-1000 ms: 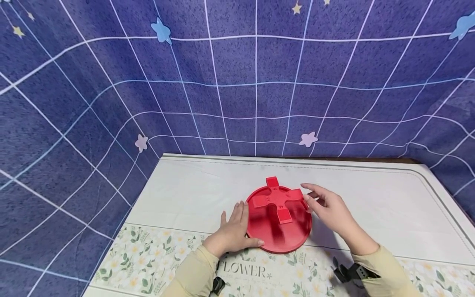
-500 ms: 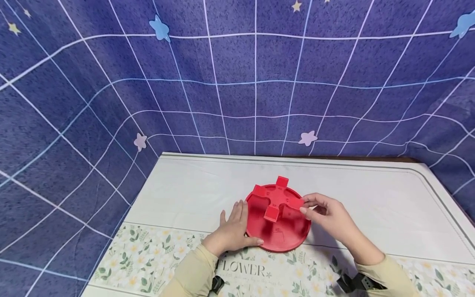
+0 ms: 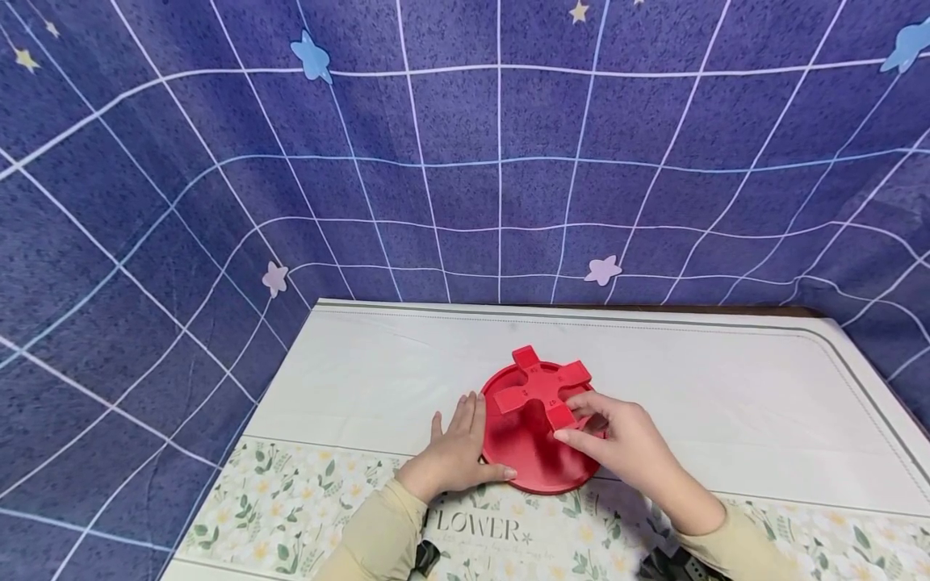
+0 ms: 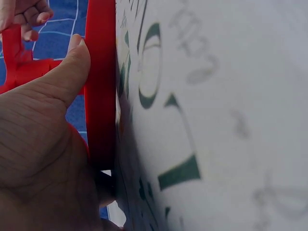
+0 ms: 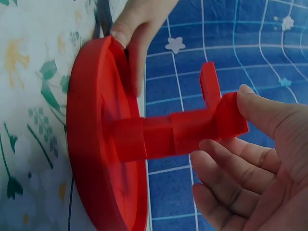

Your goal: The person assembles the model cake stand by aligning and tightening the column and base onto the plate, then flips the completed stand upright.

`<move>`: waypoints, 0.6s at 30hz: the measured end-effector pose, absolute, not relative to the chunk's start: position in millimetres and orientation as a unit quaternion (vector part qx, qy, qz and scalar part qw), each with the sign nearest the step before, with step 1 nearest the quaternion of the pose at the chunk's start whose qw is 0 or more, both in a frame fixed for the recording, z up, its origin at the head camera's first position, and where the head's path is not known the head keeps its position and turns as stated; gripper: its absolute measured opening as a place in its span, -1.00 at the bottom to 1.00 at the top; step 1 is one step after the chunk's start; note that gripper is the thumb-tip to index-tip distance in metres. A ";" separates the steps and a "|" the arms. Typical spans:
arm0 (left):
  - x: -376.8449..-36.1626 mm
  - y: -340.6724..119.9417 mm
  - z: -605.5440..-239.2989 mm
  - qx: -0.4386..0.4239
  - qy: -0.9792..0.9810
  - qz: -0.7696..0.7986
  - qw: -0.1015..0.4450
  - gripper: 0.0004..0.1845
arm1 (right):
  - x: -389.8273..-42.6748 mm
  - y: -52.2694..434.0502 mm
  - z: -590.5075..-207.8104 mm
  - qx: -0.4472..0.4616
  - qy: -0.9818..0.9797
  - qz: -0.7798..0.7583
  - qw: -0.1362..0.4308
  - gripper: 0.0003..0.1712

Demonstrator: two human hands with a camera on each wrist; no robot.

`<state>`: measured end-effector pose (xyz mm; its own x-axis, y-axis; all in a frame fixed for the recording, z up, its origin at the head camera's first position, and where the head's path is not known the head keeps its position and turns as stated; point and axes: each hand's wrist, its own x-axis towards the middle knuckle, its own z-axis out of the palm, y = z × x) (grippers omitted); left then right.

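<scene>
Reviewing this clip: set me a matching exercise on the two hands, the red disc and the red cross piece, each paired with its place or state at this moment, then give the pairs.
Column one:
1. left hand
2. right hand
3. red disc
4. red cross piece

Column two:
A. lies flat on the tablecloth
B. stands raised above the disc's middle
C. rests against the disc's left rim, thumb on its edge
D. pinches one arm of the cross

Pairs: 1-C, 2-D, 3-A, 4-B
</scene>
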<state>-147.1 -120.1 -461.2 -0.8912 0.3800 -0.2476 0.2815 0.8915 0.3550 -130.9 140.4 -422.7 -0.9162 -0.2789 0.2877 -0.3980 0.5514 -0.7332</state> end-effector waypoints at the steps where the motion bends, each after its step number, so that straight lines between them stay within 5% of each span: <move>1: -147.1 -120.1 -461.2 0.172 0.960 0.156 0.157 0.28 | -130.6 137.8 -422.6 0.194 -0.880 0.426 0.074 -0.56; 18: -146.9 -120.3 -463.7 0.174 0.960 0.155 0.152 0.28 | -125.7 127.2 -416.7 0.210 -0.902 0.338 0.166 -0.59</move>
